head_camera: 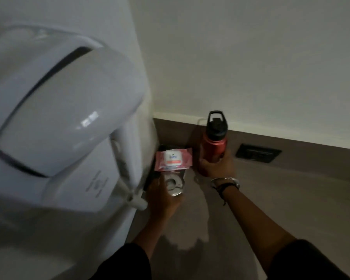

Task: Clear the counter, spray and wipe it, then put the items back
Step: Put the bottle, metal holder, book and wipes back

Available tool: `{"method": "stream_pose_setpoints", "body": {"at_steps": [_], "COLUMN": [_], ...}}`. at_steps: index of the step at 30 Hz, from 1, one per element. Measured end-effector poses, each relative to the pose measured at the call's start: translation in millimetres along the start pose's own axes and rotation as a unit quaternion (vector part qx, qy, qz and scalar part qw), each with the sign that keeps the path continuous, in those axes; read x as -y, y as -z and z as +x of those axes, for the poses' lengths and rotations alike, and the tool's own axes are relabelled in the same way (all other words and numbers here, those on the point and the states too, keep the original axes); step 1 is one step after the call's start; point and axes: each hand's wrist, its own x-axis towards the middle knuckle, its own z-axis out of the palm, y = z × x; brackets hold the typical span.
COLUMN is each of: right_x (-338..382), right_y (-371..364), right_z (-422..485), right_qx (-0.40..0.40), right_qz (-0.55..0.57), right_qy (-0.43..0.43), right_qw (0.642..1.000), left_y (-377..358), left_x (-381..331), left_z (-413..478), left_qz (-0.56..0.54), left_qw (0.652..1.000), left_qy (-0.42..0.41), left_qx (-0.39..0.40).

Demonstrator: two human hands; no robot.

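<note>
Red bottle [215, 142] base hidden by right hand [217, 165]; left hand [163, 196] holds blurred silvery packet [174, 183].

- Pink wipes packet [173, 160], just left of the red bottle [215, 141] — its white lid label appears to read "kara"; the smaller print beneath is too blurred to read.

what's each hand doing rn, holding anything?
Left hand: closed on a silvery packet, just below the pink wipes pack.
Right hand: closed around the base of the upright red bottle.
</note>
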Motion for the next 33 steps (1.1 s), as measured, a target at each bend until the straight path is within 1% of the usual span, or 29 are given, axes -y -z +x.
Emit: {"method": "stream_pose_setpoints", "body": {"at_steps": [3,7,10,14,17,20,23,25,27,30,33], "right_x": [-17,-59,-94,-139,-170,-190,-195,-195,-195,-196,-197], "right_y": [37,123,206,308,359,378,379,377,376,379,384], "right_z": [-11,-23,-18,5,23,37,49,57,62,67,68], "right_qx": [-0.013,-0.072,-0.135,-0.215,-0.246,-0.246,-0.262,-0.29,-0.301,-0.275,-0.264], "right_qz": [0.017,0.013,0.018,0.049,0.021,0.007,0.011,0.008,-0.008,-0.039,-0.081], "right_qy": [-0.008,-0.027,-0.053,-0.112,-0.131,-0.131,-0.126,-0.139,-0.145,-0.152,-0.167], "right_qw": [1.0,0.997,0.989,0.969,0.96,0.96,0.957,0.947,0.942,0.949,0.946], "left_y": [-3,-33,-69,-125,-163,-194,-215,-221,-222,-222,-220], "left_x": [-11,-53,-120,-231,-302,-341,-354,-352,-344,-333,-328], "left_z": [-8,-34,-55,-76,-88,-97,-100,-102,-104,-104,-100], "left_qz": [-0.041,-0.097,-0.147,-0.142,-0.136,-0.108,-0.069,-0.042,-0.009,0.038,0.066], "left_qw": [0.998,0.992,0.98,0.966,0.965,0.969,0.974,0.978,0.98,0.981,0.982], "left_qy": [-0.037,-0.073,-0.114,-0.205,-0.206,-0.204,-0.209,-0.195,-0.187,-0.182,-0.165], "left_qx": [-0.01,0.027,0.065,0.072,0.09,0.086,0.058,0.061,0.062,0.06,0.056]}}
